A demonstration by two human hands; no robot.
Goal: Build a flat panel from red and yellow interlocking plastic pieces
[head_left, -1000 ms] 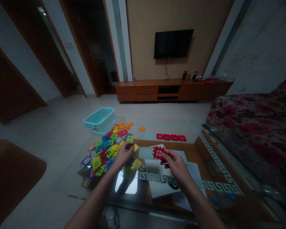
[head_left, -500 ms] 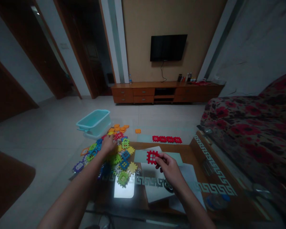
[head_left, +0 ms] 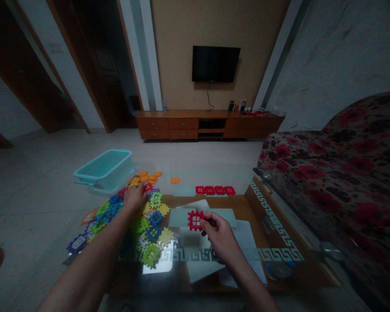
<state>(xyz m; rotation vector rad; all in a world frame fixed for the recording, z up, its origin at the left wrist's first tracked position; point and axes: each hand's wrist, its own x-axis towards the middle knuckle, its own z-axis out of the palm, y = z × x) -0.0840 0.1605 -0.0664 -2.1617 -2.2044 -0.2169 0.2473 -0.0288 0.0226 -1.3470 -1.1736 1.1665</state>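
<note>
From the head camera, the right hand [head_left: 219, 236] pinches a red tile [head_left: 195, 220] by its right edge between thumb and fingers, lifted just above the papers [head_left: 214, 260] on the glass desk [head_left: 279, 253], probably to keep it apart from the rest. The left hand [head_left: 134, 197] lies palm-down on the heap of coloured tiles [head_left: 139, 216], fingers spread flat and gripping nothing I can make out. Beyond lie a row of red tiles [head_left: 215, 190] and a teal tub [head_left: 104, 169], seemingly empty.
</note>
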